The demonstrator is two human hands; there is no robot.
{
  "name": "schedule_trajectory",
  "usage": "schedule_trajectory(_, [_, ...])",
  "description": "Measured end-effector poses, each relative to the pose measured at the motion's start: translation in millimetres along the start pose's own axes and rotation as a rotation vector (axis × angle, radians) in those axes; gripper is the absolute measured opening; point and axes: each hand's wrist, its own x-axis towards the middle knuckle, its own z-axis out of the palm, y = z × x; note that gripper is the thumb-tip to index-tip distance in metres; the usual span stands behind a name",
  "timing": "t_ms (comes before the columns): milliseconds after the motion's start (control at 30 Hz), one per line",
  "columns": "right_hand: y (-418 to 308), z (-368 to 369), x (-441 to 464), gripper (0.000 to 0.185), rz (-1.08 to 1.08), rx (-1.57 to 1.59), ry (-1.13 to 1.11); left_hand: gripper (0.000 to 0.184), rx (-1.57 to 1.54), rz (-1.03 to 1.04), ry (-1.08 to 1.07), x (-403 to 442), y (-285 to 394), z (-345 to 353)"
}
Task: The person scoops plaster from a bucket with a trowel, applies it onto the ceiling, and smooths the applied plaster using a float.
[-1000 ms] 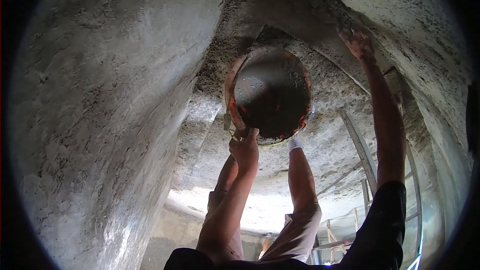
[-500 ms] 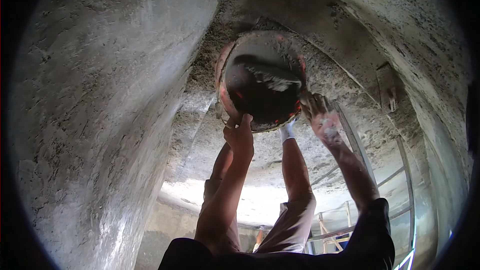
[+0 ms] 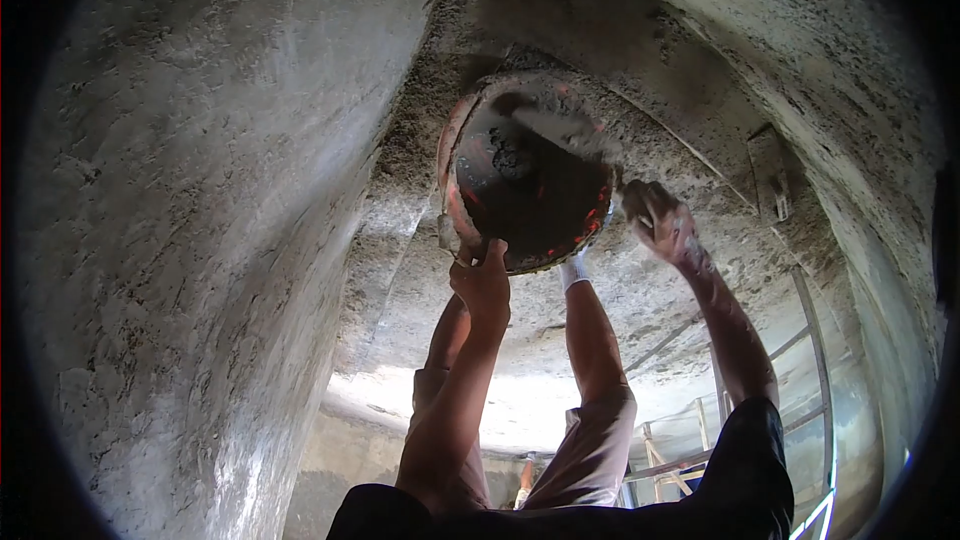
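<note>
A round bucket (image 3: 449, 165), smeared with grey mortar and showing red patches, stands on the rough floor with its mouth toward me. My left hand (image 3: 482, 280) grips its near-left rim, thumb over the edge. My right hand (image 3: 660, 222), caked with mortar, is closed at the bucket's right side around a trowel whose handle is mostly hidden. The trowel's blade (image 3: 560, 128) is blurred and reaches across the upper part of the bucket mouth. Inside the dark bucket lies wet mortar (image 3: 512, 160). Bare lower legs (image 3: 592, 335) in brown trousers show behind the bucket, one with white cloth at the ankle.
Rough plastered walls rise on the left (image 3: 200, 220) and right (image 3: 850, 90). A flat float with a handle (image 3: 770, 180) lies at the right. Beyond it stands a metal frame (image 3: 815, 360). Mortar crumbs cover the floor (image 3: 400, 230). Another person's limb (image 3: 525, 475) shows small in the background.
My right hand has moved a little right, away from the rim, and the trowel blade has swung higher across the mouth. The mortar below is more visible. My left hand keeps its grip.
</note>
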Motion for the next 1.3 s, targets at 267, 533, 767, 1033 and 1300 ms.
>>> schedule_trajectory(267, [58,3,119,0.035,0.195,0.181,-0.077,0.027,-0.101,-0.005,-0.012,12,-19,1])
schedule_trajectory(533, [91,73,223,0.048,-0.575,-0.890,0.426,0.027,0.140,-0.059,0.063,4,4,1])
schedule_trajectory(767, [44,-17,262,0.044,0.265,0.161,-0.275,0.024,0.109,-0.072,0.051,3,8,1])
schedule_trajectory(1033, [37,-23,237,0.048,0.383,0.353,-0.307,0.022,0.002,-0.156,-0.005,6,2,1])
schedule_trajectory(1300, [18,-2,280,0.044,0.388,-0.009,-0.233,0.018,0.065,-0.119,-0.014,7,12,-1])
